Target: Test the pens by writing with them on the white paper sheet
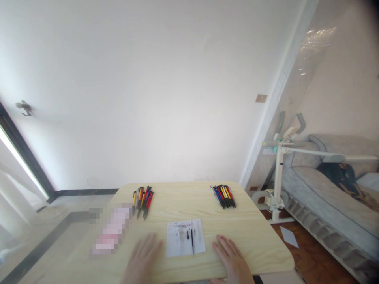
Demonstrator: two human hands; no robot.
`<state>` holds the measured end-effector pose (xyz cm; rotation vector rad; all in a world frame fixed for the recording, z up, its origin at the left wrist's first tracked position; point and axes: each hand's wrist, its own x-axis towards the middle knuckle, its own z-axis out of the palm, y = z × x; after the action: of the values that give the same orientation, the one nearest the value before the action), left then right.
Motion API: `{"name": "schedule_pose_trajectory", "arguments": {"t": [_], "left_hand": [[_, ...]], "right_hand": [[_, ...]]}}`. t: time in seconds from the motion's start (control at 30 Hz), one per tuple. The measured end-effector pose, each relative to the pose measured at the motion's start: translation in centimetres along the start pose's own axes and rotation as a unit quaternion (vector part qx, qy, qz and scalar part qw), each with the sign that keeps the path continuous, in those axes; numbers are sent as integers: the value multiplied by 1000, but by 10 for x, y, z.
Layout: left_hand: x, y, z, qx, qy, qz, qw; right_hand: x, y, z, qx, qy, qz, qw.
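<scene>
Pale wall [162,79] behind a light wood-grain counter [183,197], with a socket plate [261,98] at the right. Near the counter's front, between the two hands, lies a white paper [174,250] bearing smudged marks. On its right half rests a slim dark rod [192,240], lying lengthwise; whether the shorter dark shape beside it is an object or a mark cannot be told. Left hand [143,256]: blurred by motion, palm down, fingers extended and loosely spread, just beside the paper's left edge. Right hand [232,256]: palm down, fingers spread wide, near the paper's right edge. Toward the far side are two groups of pens in mixed colours: the left-hand group [144,199], loosely fanned, and the right-hand group [224,196], ranged closely side by side. At far right, an exercise machine [278,181] stands beside a grey sofa [314,185]; a white sheet [289,237] lies on the brown floor [319,252].
</scene>
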<state>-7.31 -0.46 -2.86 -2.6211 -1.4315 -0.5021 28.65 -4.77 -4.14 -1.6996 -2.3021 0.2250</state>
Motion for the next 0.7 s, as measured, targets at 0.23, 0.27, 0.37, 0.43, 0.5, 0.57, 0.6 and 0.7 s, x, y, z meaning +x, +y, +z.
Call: {"name": "schedule_pose_trajectory", "arguments": {"t": [0.23,0.27,0.37,0.43,0.5,0.57,0.6,0.7], "left_hand": [[22,11,-13,-59,48,-54,996],[28,15,-15,-72,58,-55,994],[51,28,-17,-105,62,-28,992],[66,35,-17,-122,52,-17,991],[81,42,-18,-139,40,-11,989],[93,48,-19,-154,27,-10,988],[97,51,-21,-159,17,-9,987],[105,58,-25,-167,-13,-4,986]], "right_hand": [[0,2,1,-2,3,-6,1000],[0,2,1,-2,5,-6,1000],[0,3,1,-4,18,-17,1000],[1,4,0,-6,25,-28,999],[2,5,-1,-4,22,-30,999],[2,4,-2,0,9,-23,1000],[2,3,-3,3,2,-17,1000],[2,0,-7,14,-10,-8,1000]]}}
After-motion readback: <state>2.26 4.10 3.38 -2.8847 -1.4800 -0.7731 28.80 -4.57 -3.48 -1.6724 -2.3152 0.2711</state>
